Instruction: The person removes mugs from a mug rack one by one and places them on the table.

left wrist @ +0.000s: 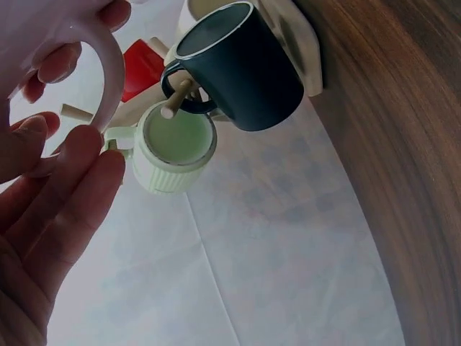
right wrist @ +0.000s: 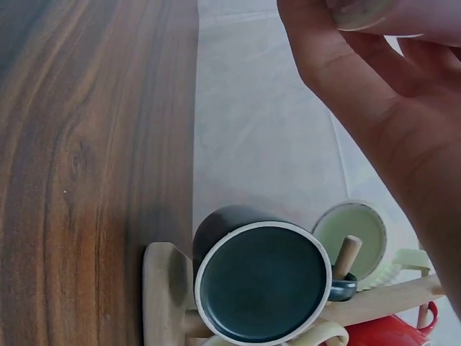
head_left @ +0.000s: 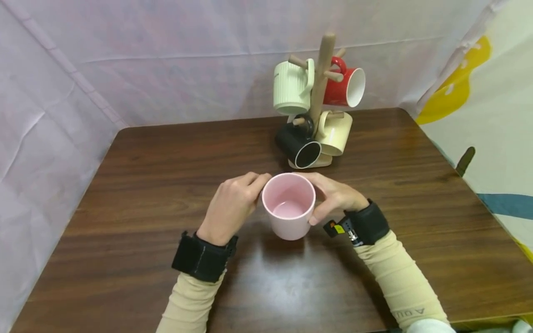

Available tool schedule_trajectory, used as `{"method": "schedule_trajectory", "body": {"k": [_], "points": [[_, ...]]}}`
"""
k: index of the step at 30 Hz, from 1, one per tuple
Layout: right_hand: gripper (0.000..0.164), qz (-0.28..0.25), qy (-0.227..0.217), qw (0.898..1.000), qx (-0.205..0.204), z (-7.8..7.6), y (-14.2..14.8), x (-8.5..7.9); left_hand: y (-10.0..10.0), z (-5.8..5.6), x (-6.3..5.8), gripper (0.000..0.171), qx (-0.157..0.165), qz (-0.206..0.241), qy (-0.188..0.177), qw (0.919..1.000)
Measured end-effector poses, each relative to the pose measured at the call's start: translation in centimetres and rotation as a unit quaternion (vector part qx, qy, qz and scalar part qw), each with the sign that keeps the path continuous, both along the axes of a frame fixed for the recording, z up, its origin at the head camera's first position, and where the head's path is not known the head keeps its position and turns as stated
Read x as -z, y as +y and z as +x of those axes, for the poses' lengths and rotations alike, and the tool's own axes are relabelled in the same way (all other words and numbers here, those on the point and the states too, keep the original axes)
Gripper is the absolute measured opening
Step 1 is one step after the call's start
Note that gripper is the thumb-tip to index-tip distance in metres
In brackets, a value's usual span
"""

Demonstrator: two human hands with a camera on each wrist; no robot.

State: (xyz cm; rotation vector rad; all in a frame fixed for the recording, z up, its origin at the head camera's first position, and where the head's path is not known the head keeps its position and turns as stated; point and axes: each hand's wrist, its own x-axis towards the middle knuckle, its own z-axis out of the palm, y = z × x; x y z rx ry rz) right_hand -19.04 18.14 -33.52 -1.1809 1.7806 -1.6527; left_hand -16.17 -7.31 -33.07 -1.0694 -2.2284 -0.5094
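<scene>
A pink mug (head_left: 290, 226) is held above the table between both hands, its mouth tilted toward the head camera. My left hand (head_left: 232, 203) pinches its handle (left wrist: 112, 72) between thumb and fingers, as the left wrist view shows. On the other side my right hand (head_left: 335, 196) grips the mug's wall, thumb in front and fingers behind. Just beyond the hands stands a wooden mug rack (head_left: 321, 88). From its pegs hang a pale green ribbed mug (head_left: 290, 85), a red mug (head_left: 336, 92), a black mug (head_left: 291, 138) and a cream mug (head_left: 336, 132).
The dark wooden table (head_left: 145, 208) has rounded back corners. White cloth (head_left: 187, 78) hangs behind it and to the left. A patterned cloth (head_left: 499, 152) with yellow shapes borders the right edge. The rack's base (right wrist: 162, 288) rests near the table's back edge.
</scene>
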Motion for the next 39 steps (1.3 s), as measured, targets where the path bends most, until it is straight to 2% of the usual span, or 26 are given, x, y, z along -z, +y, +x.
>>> {"method": "schedule_trajectory", "body": {"k": [8,14,19,23,28,34,36,39], "points": [[0.088,0.013,0.036,0.999,0.028,-0.3,-0.2,0.0,-0.3,-0.1,0.1,0.037,-0.02,0.019,0.019,0.9994],[0.093,0.028,0.045,0.996,0.065,-0.3,0.0,-0.4,-0.8,-0.6,-0.3,0.029,-0.037,0.039,0.024,0.9982],[0.071,0.018,0.049,0.994,0.095,-0.5,0.0,-0.4,-1.9,-1.3,-1.0,0.02,-0.081,0.061,0.045,0.9939],[0.057,0.038,0.07,0.99,0.118,-0.8,0.0,-0.2,-3.0,-1.7,-1.5,0.013,-0.12,0.087,0.042,0.988],[0.051,0.053,0.086,0.987,0.123,-0.9,0.2,0.0,-4.3,-2.0,-1.5,0.011,-0.157,0.093,0.015,0.9831],[0.046,0.038,0.086,0.989,0.11,-1.3,0.3,0.1,-5.2,-2.6,-0.8,0.016,-0.174,0.104,-0.019,0.9791],[0.045,0.038,0.086,0.99,0.108,-1.3,0.3,0.1,-5.4,-2.7,-0.6,0.014,-0.182,0.112,-0.042,0.976],[0.045,0.036,0.082,0.99,0.106,-1.4,0.3,0.1,-5.5,-2.9,-0.4,0.014,-0.197,0.128,-0.094,0.9675]]}}
